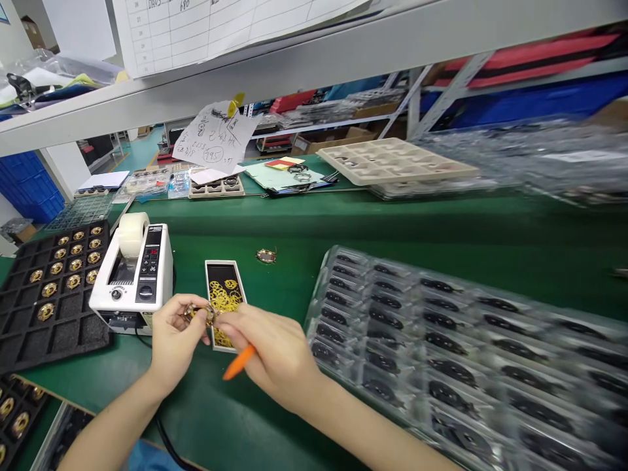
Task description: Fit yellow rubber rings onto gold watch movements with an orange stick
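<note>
Between the thumb and fingers of my left hand [175, 337] is a round gold watch case [200, 315]. My right hand [275, 350] is closed around an orange-handled tool [239, 363], whose working end is hidden by the fingers. Its fingertips meet the case's right side. Just behind both hands lies a narrow white box [240, 277] of thin yellow rings [223, 297]. Farther back on the green table [289, 229] is a single round metal watch part [265, 256].
A white tape dispenser [159, 261] stands left of my hands. Beyond it, a black foam tray [63, 327] holds several gold cases. At right is a clear plastic tray [412, 392] of dark parts. A beige tray [392, 163] and a shelf beam [294, 55] are behind.
</note>
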Demonstrator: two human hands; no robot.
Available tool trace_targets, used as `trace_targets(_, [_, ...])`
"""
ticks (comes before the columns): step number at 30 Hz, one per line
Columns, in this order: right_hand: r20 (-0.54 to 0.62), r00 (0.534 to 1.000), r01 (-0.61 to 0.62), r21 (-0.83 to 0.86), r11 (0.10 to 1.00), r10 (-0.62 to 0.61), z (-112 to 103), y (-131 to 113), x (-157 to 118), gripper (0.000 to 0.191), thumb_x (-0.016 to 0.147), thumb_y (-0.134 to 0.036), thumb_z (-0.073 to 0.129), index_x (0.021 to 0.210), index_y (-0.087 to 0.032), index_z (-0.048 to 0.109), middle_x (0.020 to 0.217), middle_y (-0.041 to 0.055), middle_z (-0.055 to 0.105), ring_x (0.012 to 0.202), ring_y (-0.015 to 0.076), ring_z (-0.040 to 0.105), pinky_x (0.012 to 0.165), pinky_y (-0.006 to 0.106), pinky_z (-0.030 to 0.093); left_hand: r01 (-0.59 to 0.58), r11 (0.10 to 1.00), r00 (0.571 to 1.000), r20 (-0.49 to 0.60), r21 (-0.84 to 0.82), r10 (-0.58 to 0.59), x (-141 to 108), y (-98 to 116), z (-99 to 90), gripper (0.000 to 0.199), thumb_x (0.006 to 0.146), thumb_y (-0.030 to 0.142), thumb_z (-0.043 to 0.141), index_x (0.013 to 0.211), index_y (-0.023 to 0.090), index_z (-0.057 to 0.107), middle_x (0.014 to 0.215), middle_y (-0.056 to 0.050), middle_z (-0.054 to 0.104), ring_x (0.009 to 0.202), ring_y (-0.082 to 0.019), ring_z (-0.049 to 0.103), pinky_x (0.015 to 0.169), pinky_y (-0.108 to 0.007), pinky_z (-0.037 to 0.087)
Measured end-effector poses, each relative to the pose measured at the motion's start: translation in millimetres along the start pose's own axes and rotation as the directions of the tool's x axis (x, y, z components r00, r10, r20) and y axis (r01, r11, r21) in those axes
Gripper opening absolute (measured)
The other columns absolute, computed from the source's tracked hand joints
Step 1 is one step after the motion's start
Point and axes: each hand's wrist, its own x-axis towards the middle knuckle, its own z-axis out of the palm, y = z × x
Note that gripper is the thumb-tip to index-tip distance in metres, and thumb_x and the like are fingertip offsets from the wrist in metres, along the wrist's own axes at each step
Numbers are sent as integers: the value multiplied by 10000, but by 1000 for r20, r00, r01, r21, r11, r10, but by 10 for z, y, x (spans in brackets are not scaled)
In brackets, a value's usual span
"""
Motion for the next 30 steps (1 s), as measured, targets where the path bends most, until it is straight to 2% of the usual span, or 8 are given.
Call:
trace_targets(3, [-55,998,-14,-125,992,8,142,16,-62,158,930,-107,482,868,-157,619,618,17,593,499,130,549,476,247,402,-8,1000,999,-40,26,9,-13,-34,2,135,745,208,696,875,168,694,812,-38,720,594,-124,660,563,-213,559])
trace_targets(6, [-84,996,-45,-139,989,33,205,71,-83,121,922,-110,502,898,-163,608,689,39,641,561,142,597,514,242,437,-23,997,999,-41,67,26,-50,-80,14,265,754,172,690,1019,181,687,1003,-86,735,868,-201,704,706,-247,574])
trace_targets(8, [-93,995,-56,-144,988,43,212,100,-81,116,921,-113,503,899,-173,600,708,41,653,582,145,607,523,241,446,-58,992,998,-28,113,62,-78,-110,24,325,762,143,674,1082,195,675,1090,-94,720,956,-221,692,750,-259,571])
trace_targets(15, [-77,991,-116,-87,989,109,198,117,-68,132,933,-126,487,876,-175,596,695,25,640,576,129,579,521,229,428,-256,926,967,83,278,242,-122,-208,30,484,781,12,538,1199,238,627,1212,-56,678,1100,-215,649,865,-260,568])
trace_targets(20, [-21,980,-196,3,981,196,206,153,-79,152,873,-99,485,778,-183,568,666,3,589,554,112,518,509,217,390,-468,803,884,199,370,423,-122,-277,-2,514,803,7,494,1273,206,555,1239,-80,661,1102,-194,652,887,-258,569])
trace_targets(23, [50,968,-250,161,955,246,179,168,-53,138,801,-100,487,703,-187,530,653,-6,567,570,107,500,530,213,380,-462,797,887,219,388,407,-103,-284,-8,477,822,33,499,1268,197,548,1234,-92,662,1076,-185,664,874,-246,570])
trace_targets(26, [229,899,-434,335,837,374,79,180,31,122,771,-177,494,651,-188,509,603,-25,513,526,94,424,494,211,331,-339,857,941,160,388,299,-63,-285,-4,437,824,65,512,1239,189,565,1229,-99,662,1063,-198,670,856,-253,576])
trace_targets(30, [474,716,-686,348,638,512,-82,347,143,160,715,-318,497,616,-195,473,541,-57,379,484,83,300,467,219,262,-131,939,991,43,319,123,-9,-314,7,468,775,58,527,1219,196,579,1241,-91,653,1105,-230,649,883,-289,567])
